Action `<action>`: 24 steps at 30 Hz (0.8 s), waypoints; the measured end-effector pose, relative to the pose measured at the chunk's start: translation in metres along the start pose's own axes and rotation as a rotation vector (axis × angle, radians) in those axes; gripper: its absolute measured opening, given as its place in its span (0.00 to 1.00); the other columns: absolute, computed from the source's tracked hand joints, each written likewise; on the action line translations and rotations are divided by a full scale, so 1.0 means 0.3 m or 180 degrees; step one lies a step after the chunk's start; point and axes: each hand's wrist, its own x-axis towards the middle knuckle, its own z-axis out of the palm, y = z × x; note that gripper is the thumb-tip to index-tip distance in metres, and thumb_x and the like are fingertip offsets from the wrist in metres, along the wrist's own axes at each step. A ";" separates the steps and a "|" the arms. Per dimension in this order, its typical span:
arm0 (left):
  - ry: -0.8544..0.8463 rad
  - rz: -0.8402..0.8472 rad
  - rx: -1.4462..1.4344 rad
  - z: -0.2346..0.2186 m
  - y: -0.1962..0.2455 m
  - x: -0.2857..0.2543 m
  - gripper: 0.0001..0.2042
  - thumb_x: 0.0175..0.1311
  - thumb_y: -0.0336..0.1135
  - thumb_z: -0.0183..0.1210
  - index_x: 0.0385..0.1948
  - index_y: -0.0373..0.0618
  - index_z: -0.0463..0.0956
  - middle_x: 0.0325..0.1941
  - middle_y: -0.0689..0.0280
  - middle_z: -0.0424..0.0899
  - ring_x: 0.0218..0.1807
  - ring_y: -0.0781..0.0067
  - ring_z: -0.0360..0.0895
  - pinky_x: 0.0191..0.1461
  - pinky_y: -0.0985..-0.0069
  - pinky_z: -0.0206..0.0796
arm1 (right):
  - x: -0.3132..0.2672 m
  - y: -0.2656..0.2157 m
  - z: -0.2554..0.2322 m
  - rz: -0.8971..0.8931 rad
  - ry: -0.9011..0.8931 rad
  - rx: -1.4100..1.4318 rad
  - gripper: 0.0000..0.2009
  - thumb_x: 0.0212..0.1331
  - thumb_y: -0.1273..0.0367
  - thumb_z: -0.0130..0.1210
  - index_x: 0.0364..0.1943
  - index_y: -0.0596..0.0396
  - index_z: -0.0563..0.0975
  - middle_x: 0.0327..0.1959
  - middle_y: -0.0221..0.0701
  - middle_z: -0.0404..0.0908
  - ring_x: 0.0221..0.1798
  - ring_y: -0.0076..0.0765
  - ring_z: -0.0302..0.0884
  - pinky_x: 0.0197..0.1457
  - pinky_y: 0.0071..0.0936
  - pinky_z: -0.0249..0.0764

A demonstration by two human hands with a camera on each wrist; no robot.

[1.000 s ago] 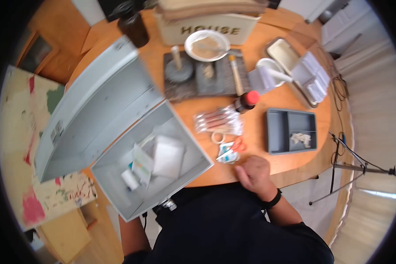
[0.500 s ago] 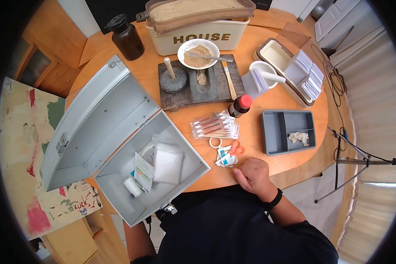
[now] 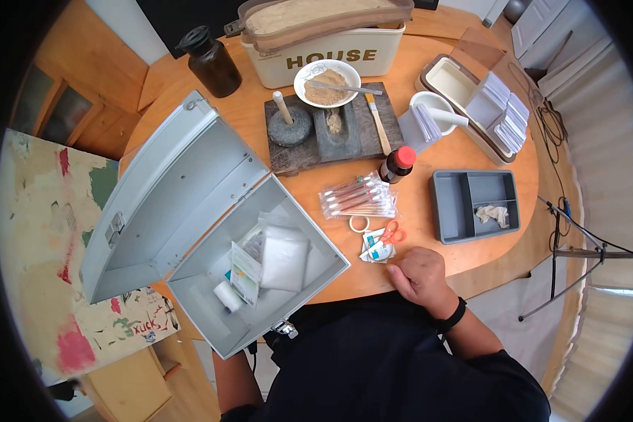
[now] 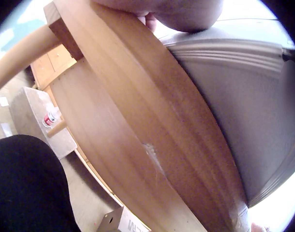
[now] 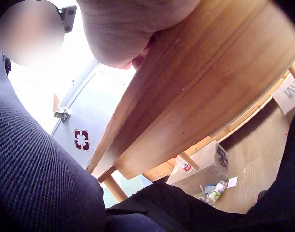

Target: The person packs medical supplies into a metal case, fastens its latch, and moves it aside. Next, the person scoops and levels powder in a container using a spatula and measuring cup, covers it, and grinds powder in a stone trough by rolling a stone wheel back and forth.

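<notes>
My right hand (image 3: 420,274) rests at the table's front edge, loosely curled, with nothing in it. Just left of it lie orange-handled scissors (image 3: 395,231) on small flat packets (image 3: 373,254). Behind these are a white tape ring (image 3: 359,224), bagged cotton swabs (image 3: 359,198) and a dark bottle with a red cap (image 3: 404,157). A silver case (image 3: 316,278) stands with its lid up, holding a white padded pack (image 3: 284,262), a printed packet (image 3: 245,276) and a white roll (image 3: 227,296). The case hides my left hand from the head view; part of that hand (image 4: 171,12) shows by the table edge in the left wrist view.
A grey divided tray (image 3: 451,205) with a crumpled pale scrap is at right. Farther back, a dark board (image 3: 293,163) bears a grinding stone, a brush (image 3: 378,125) and a bowl of powder (image 3: 327,83). A white mortar (image 3: 439,105) and a dark jar (image 3: 216,70) flank it.
The head view was blurred a second ago and is sharp now; it has shifted slightly, so the whole scene sits farther right. Hands and objects have kept their places on the table.
</notes>
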 end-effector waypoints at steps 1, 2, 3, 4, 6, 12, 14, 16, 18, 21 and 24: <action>-0.0018 -0.0005 0.0024 -0.005 0.011 -0.002 0.25 0.75 0.54 0.42 0.62 0.45 0.65 0.61 0.57 0.73 0.59 0.62 0.74 0.65 0.60 0.68 | 0.002 -0.003 -0.002 -0.0028 -0.0013 -0.0035 0.17 0.51 0.72 0.65 0.13 0.52 0.69 0.13 0.31 0.68 0.17 0.40 0.67 0.20 0.35 0.64; -0.0035 -0.0015 0.0046 0.001 0.004 0.004 0.25 0.75 0.54 0.42 0.62 0.45 0.65 0.61 0.57 0.73 0.59 0.62 0.74 0.65 0.60 0.68 | 0.002 -0.003 -0.001 -0.0053 -0.0029 -0.0074 0.17 0.51 0.72 0.65 0.13 0.52 0.69 0.13 0.31 0.68 0.17 0.40 0.67 0.20 0.35 0.64; -0.0053 -0.0030 0.0066 0.010 -0.001 0.010 0.25 0.75 0.54 0.42 0.62 0.45 0.65 0.61 0.57 0.73 0.59 0.62 0.74 0.65 0.60 0.68 | -0.001 -0.001 0.001 -0.0026 -0.0015 -0.0069 0.17 0.51 0.72 0.65 0.13 0.52 0.69 0.13 0.31 0.68 0.17 0.40 0.67 0.20 0.35 0.64; -0.0068 -0.0043 0.0078 0.006 0.006 0.000 0.25 0.75 0.54 0.42 0.62 0.45 0.65 0.61 0.57 0.73 0.59 0.62 0.74 0.65 0.60 0.68 | -0.004 0.001 0.002 -0.0037 -0.0011 -0.0074 0.17 0.51 0.72 0.65 0.13 0.52 0.69 0.13 0.31 0.68 0.17 0.40 0.67 0.20 0.35 0.64; -0.0089 -0.0070 0.0096 0.016 -0.001 0.018 0.25 0.75 0.54 0.42 0.62 0.45 0.65 0.61 0.57 0.73 0.59 0.62 0.74 0.65 0.60 0.68 | -0.007 0.003 0.000 -0.0032 -0.0004 -0.0083 0.16 0.51 0.71 0.66 0.13 0.52 0.69 0.13 0.31 0.68 0.17 0.40 0.67 0.20 0.35 0.63; -0.0099 -0.0097 0.0137 0.024 0.000 0.040 0.25 0.75 0.54 0.42 0.62 0.45 0.65 0.61 0.57 0.73 0.59 0.62 0.74 0.64 0.60 0.69 | -0.006 0.001 -0.001 0.0008 0.0027 -0.0025 0.16 0.51 0.71 0.66 0.13 0.52 0.69 0.13 0.31 0.68 0.17 0.40 0.67 0.20 0.35 0.63; -0.0097 -0.0098 0.0147 0.026 0.001 0.036 0.25 0.75 0.54 0.42 0.62 0.45 0.65 0.61 0.57 0.73 0.59 0.62 0.74 0.64 0.60 0.69 | -0.005 0.001 -0.002 0.0004 0.0031 -0.0009 0.16 0.51 0.71 0.66 0.13 0.52 0.69 0.13 0.31 0.69 0.17 0.40 0.67 0.20 0.35 0.64; -0.0099 -0.0093 0.0156 0.035 -0.001 0.044 0.25 0.75 0.54 0.42 0.62 0.45 0.65 0.61 0.57 0.73 0.59 0.62 0.74 0.64 0.60 0.69 | -0.002 0.000 -0.003 0.0007 0.0035 -0.0002 0.16 0.51 0.71 0.66 0.13 0.52 0.69 0.13 0.31 0.69 0.17 0.40 0.68 0.21 0.35 0.64; -0.0103 -0.0092 0.0166 0.029 0.004 0.038 0.25 0.75 0.53 0.42 0.62 0.45 0.65 0.61 0.57 0.73 0.59 0.62 0.74 0.64 0.60 0.69 | -0.001 -0.001 -0.004 0.0015 0.0039 0.0004 0.16 0.51 0.71 0.66 0.13 0.52 0.69 0.13 0.31 0.69 0.17 0.40 0.68 0.21 0.35 0.65; -0.0110 -0.0099 0.0181 0.021 0.010 0.027 0.24 0.75 0.53 0.42 0.61 0.45 0.65 0.60 0.57 0.73 0.59 0.62 0.74 0.64 0.60 0.69 | -0.002 -0.001 -0.007 0.0013 0.0029 0.0002 0.16 0.51 0.71 0.66 0.13 0.52 0.70 0.14 0.31 0.69 0.17 0.40 0.68 0.21 0.35 0.65; -0.0113 -0.0105 0.0192 0.017 0.013 0.016 0.24 0.75 0.53 0.42 0.61 0.45 0.65 0.60 0.57 0.73 0.59 0.62 0.74 0.64 0.60 0.69 | 0.002 -0.005 -0.012 0.0023 0.0010 0.0005 0.16 0.51 0.71 0.66 0.14 0.52 0.70 0.14 0.31 0.70 0.17 0.40 0.69 0.22 0.35 0.66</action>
